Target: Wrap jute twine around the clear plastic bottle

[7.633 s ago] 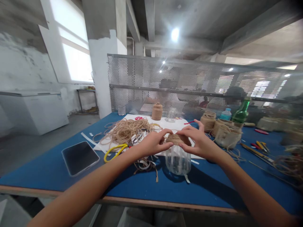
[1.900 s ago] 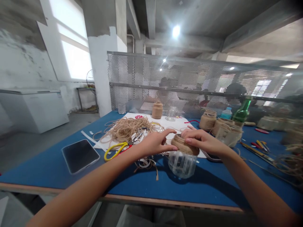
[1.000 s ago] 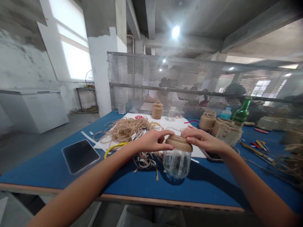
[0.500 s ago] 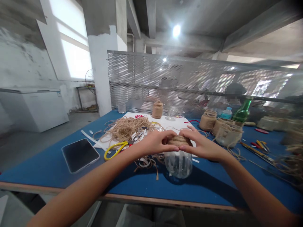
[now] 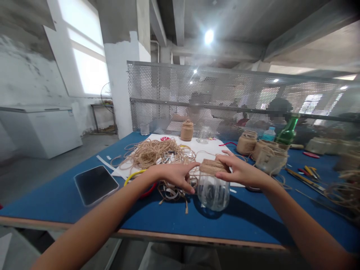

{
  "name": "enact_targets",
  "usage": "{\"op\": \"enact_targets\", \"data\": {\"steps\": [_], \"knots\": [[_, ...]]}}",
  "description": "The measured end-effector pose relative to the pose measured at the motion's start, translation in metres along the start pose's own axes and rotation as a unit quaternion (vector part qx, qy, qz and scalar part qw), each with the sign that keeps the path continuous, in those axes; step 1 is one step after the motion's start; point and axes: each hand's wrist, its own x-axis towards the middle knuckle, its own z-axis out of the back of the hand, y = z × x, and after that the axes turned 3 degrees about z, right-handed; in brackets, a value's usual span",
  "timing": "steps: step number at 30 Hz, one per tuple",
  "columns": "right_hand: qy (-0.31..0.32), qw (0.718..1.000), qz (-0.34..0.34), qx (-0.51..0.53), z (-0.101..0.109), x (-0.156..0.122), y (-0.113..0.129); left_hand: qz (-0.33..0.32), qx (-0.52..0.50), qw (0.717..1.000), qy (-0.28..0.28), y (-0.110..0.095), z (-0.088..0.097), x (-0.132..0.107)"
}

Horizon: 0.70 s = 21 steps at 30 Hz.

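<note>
Holding a glass jar (image 5: 213, 197) by the neck with the right hand (image 5: 236, 170)

Grasping with the right hand the twine band (image 5: 210, 167) around the neck of the glass jar, with the thumb in front and the fingers toward the back. Resting the glass jar upright on the blue table (image 5: 182, 227), with pale vertical strips on the glass below the band. Holding the left hand (image 5: 177, 175) just to the left of the glass jar, free of any grip, with thumb and index finger spread apart. Not possible to tell about contact of this index finger with the band.

Can see, to the left of and behind the glass jar, a heap of twine (image 5: 153, 152) on white paper (image 5: 218, 146). Farther left of the glass jar, can see a dark flat device (image 5: 96, 184) and, between, a yellow handle (image 5: 134, 174), partly hidden by the left forearm. Straight behind the glass jar, can find a clear jar (image 5: 204, 135); behind it to the right, wrapped jars (image 5: 246, 143) and a green bottle (image 5: 287, 133).
</note>
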Motion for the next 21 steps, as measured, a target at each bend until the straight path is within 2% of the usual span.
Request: {"op": "enact_targets", "data": {"steps": [2, 5, 9, 11, 13, 21], "knots": [[0.002, 1.0, 0.001, 0.0, 0.0, 0.0, 0.0, -0.003, 0.04, 0.999, 0.003, -0.001, -0.003, 0.0], [0.003, 1.0, 0.004, -0.004, 0.0, 0.0, 0.001, 0.037, 0.165, 0.986, -0.013, -0.003, -0.005, -0.001], [0.002, 1.0, 0.01, -0.013, 0.001, -0.001, 0.003, 0.116, 0.346, 0.922, -0.13, -0.001, -0.002, -0.001], [0.003, 1.0, 0.007, -0.017, 0.002, -0.002, 0.004, 0.16, 0.386, 0.891, -0.176, 0.002, 0.002, -0.001], [-0.002, 1.0, 0.004, -0.02, 0.004, -0.002, 0.003, 0.188, 0.396, 0.876, -0.2, 0.006, 0.008, -0.001], [0.006, 1.0, -0.004, -0.028, 0.002, -0.001, -0.006, 0.172, 0.344, 0.895, -0.226, 0.014, 0.017, -0.002]]}}
